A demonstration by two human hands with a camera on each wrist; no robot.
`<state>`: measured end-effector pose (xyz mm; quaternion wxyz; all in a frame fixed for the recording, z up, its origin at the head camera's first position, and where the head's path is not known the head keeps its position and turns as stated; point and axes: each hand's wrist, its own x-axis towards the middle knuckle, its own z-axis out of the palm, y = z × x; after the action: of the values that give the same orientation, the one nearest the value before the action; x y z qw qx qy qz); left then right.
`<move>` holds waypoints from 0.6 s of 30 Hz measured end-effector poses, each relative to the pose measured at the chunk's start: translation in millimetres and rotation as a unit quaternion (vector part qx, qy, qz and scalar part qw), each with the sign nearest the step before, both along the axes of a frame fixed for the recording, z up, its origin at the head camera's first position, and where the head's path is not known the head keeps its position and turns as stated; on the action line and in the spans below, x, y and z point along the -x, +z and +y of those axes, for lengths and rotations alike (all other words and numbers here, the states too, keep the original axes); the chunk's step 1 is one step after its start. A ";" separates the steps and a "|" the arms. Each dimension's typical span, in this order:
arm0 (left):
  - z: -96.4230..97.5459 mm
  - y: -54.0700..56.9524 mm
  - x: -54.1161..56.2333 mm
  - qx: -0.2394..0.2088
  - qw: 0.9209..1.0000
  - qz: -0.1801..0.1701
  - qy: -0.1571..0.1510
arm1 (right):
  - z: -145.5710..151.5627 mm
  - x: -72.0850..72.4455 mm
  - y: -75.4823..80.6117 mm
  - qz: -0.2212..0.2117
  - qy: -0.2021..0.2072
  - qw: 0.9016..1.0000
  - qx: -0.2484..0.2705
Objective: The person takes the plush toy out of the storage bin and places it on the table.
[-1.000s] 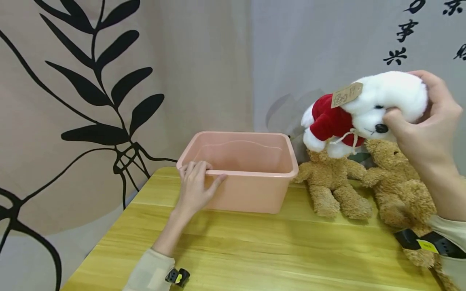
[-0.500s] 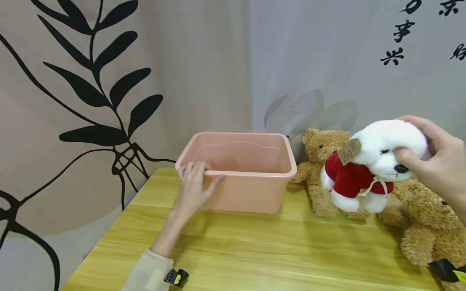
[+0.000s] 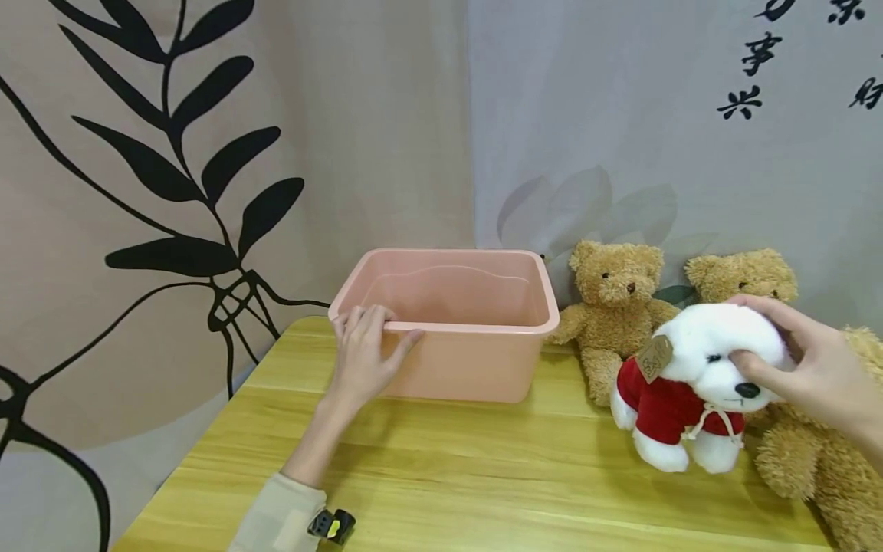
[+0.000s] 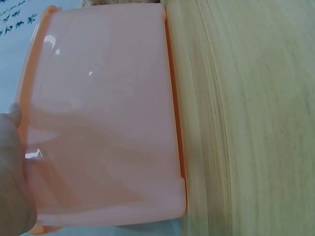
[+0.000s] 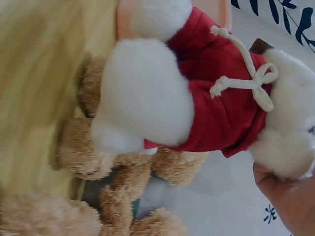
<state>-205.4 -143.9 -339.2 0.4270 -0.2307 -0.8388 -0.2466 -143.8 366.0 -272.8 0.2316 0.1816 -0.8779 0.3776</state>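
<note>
My right hand (image 3: 821, 372) grips the head of a white stuffed toy (image 3: 679, 402) with a red top, black nose and paper tag. Thumb and fingers press in on either side of its head. In the right wrist view the toy's white leg (image 5: 145, 93) and cream drawstring bow (image 5: 256, 83) face the camera. Its feet hang low over the tabletop, in front of the brown teddy bears. My left hand (image 3: 366, 349) holds the near rim of a pink plastic bin (image 3: 462, 364), fingers over the edge, thumb outside. The left wrist view shows the bin's side wall (image 4: 103, 113).
One brown teddy bear (image 3: 617, 307) sits right of the bin, a second brown bear (image 3: 748, 276) behind the white toy. Another brown bear (image 3: 821, 460) is at the right edge, partly behind my right arm. A printed curtain (image 3: 386, 153) hangs behind the wooden table (image 3: 428, 483).
My right hand has lowered the white stuffed toy from in front of the curtain to close over the table, uncovering the left bear's head. My left hand stays on the bin's rim.
</note>
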 end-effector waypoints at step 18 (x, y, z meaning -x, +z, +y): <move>0.9 0.8 -0.6 0.000 1.000 0.002 -0.002 | 8.0 -4.5 -45.4 -0.087 0.109 0.989 -0.052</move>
<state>-204.8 -143.0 -338.4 0.4284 -0.2331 -0.8375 -0.2464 -139.3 374.0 -318.2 0.1017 0.2544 -0.8882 0.3689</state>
